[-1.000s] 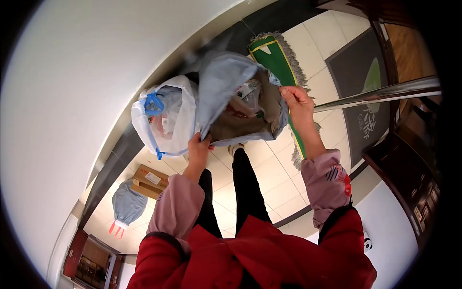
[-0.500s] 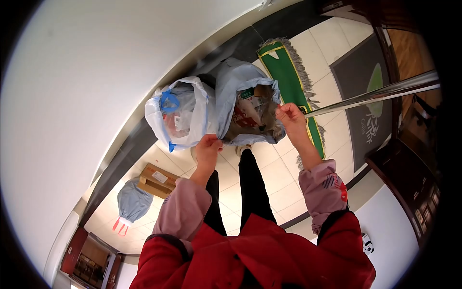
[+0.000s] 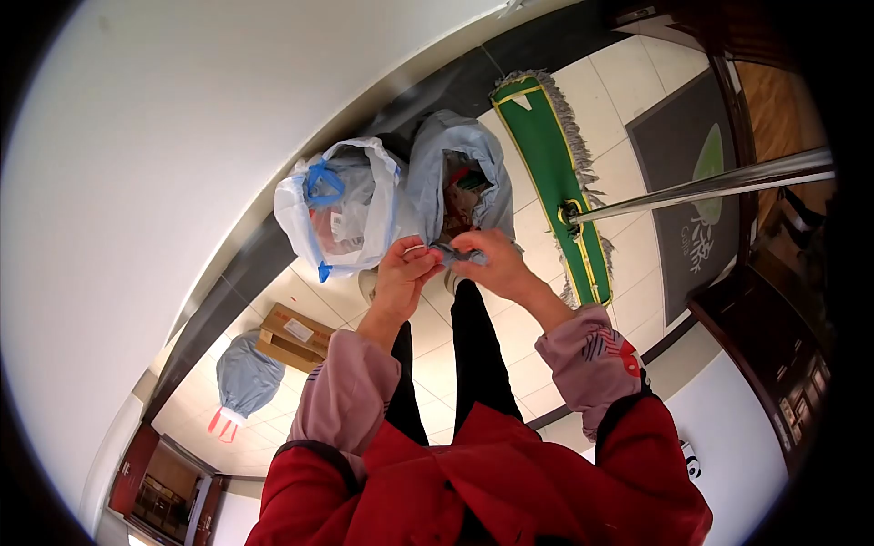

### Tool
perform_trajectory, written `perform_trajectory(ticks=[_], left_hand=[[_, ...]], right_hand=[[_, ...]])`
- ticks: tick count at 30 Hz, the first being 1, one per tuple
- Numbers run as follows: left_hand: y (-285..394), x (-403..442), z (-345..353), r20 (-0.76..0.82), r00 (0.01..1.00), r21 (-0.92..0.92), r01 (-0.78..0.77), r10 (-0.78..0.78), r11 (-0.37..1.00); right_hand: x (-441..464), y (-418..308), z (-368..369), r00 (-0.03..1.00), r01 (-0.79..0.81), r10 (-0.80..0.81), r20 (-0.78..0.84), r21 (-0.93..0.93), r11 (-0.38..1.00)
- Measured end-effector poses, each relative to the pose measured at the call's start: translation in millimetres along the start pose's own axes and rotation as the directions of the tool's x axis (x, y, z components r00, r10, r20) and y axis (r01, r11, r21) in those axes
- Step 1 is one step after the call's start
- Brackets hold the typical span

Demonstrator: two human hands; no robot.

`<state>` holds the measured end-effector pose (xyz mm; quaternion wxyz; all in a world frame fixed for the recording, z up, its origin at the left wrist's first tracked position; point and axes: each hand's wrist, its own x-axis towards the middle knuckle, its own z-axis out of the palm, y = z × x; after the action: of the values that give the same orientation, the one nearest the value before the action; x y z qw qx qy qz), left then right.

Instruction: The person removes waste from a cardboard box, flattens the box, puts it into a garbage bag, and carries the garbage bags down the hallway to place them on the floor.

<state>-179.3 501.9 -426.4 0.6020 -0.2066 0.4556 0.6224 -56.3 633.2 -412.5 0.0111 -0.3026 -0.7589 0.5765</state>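
Note:
A grey garbage bag with mixed rubbish inside stands upright in front of me, its mouth narrower at the near side. My left hand pinches the bag's near rim. Close beside it, my right hand grips a gathered, bunched part of the same rim. The two hands almost touch. Left of the grey bag, and against it, stands a white garbage bag with blue drawstrings and an open mouth; clear plastic and other waste show inside.
A green flat mop with a metal pole lies to the right, beside a dark doormat. A cardboard box and a tied grey bag rest on the tiles at lower left. A white wall runs along the left.
My right hand has moved left from the bag's right rim to beside my left hand, drawing the rim together. The grey bag's mouth has narrowed.

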Motion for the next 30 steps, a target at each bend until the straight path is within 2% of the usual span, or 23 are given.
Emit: perform_trajectory(ticks=[1, 5, 8, 11, 12, 15, 18, 20, 21, 22, 23, 24, 25, 26, 27, 28, 30], left_hand=[[1.0, -0.6, 1.5, 0.005, 1.000, 0.021, -0.001, 0.001, 1.000], [6.8, -12.2, 21.1, 0.085, 0.995, -0.059, 0.053, -0.048, 0.997], [6.5, -21.0, 31.4, 0.127, 0.992, -0.011, 0.014, -0.012, 1.000], [8.8, -30.0, 41.5, 0.063, 0.997, -0.119, 0.057, -0.049, 0.991], [5.4, -29.5, 37.3, 0.028, 0.996, -0.292, 0.093, -0.089, 0.952], [-3.8, -26.1, 27.4, 0.047, 0.990, -0.513, 0.136, -0.130, 0.848], [-1.3, -26.8, 29.1, 0.066, 0.986, -0.528, 0.163, -0.151, 0.833], [12.3, -38.2, 42.5, -0.018, 0.987, -0.216, 0.149, -0.157, 0.965], [17.6, -42.2, 45.4, -0.060, 0.987, -0.051, 0.146, -0.149, 0.988], [20.2, -44.8, 40.4, -0.057, 0.978, 0.354, -0.170, 0.203, 0.920], [25.1, -49.9, 31.5, 0.083, 0.860, 0.681, -0.418, 0.504, 0.601], [33.3, -55.2, 21.4, 0.325, 0.667, 0.842, -0.526, 0.670, 0.116], [57.7, -57.5, 19.6, 0.375, 0.512, 0.880, -0.458, 0.773, -0.124], [72.0, -52.8, 6.4, 0.350, 0.480, 0.925, -0.312, 0.804, -0.217], [84.5, -47.8, -0.9, 0.334, 0.495, 0.943, -0.172, 0.803, -0.286], [87.3, -39.4, -16.5, 0.234, 0.570, 0.955, 0.017, 0.788, -0.296], [86.5, -30.7, -35.7, -0.027, 0.653, 0.977, 0.177, 0.757, -0.119]], right_hand=[[2.7, -4.2, 4.3, 0.995, 0.102, -0.103, -0.004, -0.119, 0.988], [9.2, -3.7, 15.9, 0.997, -0.068, 0.070, 0.018, -0.119, 0.991], [6.7, -1.3, 16.9, 0.996, -0.077, 0.071, -0.048, -0.119, 0.990], [4.2, -3.3, 18.5, 0.996, -0.001, -0.010, -0.088, -0.116, 0.993], [4.5, 1.9, 20.4, 0.997, 0.030, -0.041, -0.073, -0.143, 0.989], [7.9, 10.0, 23.3, 0.993, 0.102, -0.107, -0.057, -0.080, 0.992], [8.8, 7.9, 20.3, 0.994, 0.092, -0.094, -0.060, -0.036, 0.995], [7.6, 7.6, 19.9, 0.991, 0.066, -0.064, -0.114, 0.014, 0.998], [6.9, 7.4, 19.2, 0.989, 0.053, -0.048, -0.138, 0.039, 0.998], [4.4, 13.0, 18.6, 0.987, -0.051, 0.068, -0.147, 0.121, 0.991], [-0.4, 24.4, 18.5, 0.972, -0.151, 0.183, -0.147, 0.204, 0.967], [-4.4, 32.6, 17.8, 0.945, -0.246, 0.294, -0.140, 0.288, 0.926], [-6.0, 35.2, 15.7, 0.946, -0.243, 0.294, -0.138, 0.303, 0.922], [-7.3, 36.6, 12.7, 0.946, -0.239, 0.294, -0.138, 0.317, 0.918], [-8.5, 36.9, 8.5, 0.946, -0.235, 0.294, -0.139, 0.330, 0.914], [-7.9, 29.0, -0.9, 0.941, -0.310, 0.332, -0.059, 0.233, 0.922], [-8.2, 4.7, -8.8, 0.964, -0.171, 0.208, -0.162, 0.218, 0.961]])
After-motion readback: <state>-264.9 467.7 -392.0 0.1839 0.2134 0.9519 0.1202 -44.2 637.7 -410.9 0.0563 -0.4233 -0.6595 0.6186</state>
